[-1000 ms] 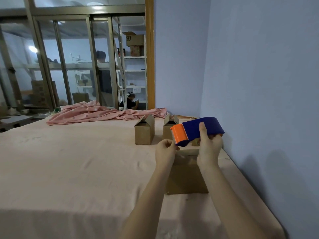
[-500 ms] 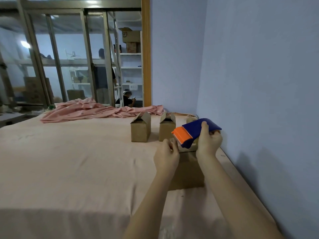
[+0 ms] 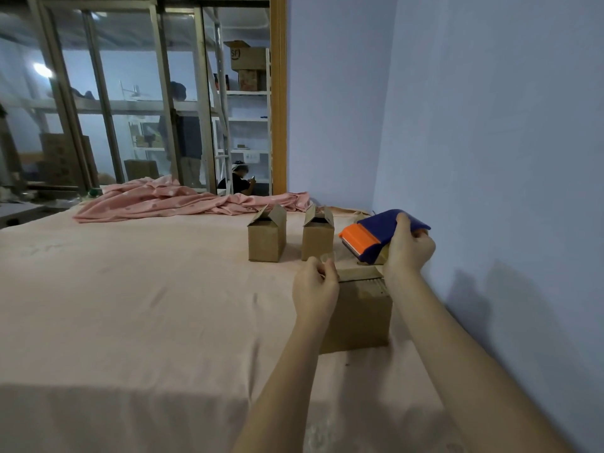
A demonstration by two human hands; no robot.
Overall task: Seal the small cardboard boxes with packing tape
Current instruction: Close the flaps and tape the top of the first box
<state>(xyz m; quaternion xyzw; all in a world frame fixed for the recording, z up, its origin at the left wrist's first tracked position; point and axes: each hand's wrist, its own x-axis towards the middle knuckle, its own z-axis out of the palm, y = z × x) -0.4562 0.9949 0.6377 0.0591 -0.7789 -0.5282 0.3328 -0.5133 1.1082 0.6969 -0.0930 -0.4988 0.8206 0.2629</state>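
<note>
On the pink-sheeted bed (image 3: 130, 305), we hold the nearest cardboard box (image 3: 359, 315) between our hands: right hand (image 3: 408, 250) gripping the tape dispenser (image 3: 376, 235) above it, left hand (image 3: 315, 284) seemingly pinching the tape's end. Next, we judge: stick it down, draw across.

One head-worn wide-angle camera looked forward and slightly down across the table (image 3: 130, 305). Both forearms entered from the near edge, close to the lens. The glass partition (image 3: 130, 109) stood far left, the wall (image 3: 490, 125) close on the right.
</note>
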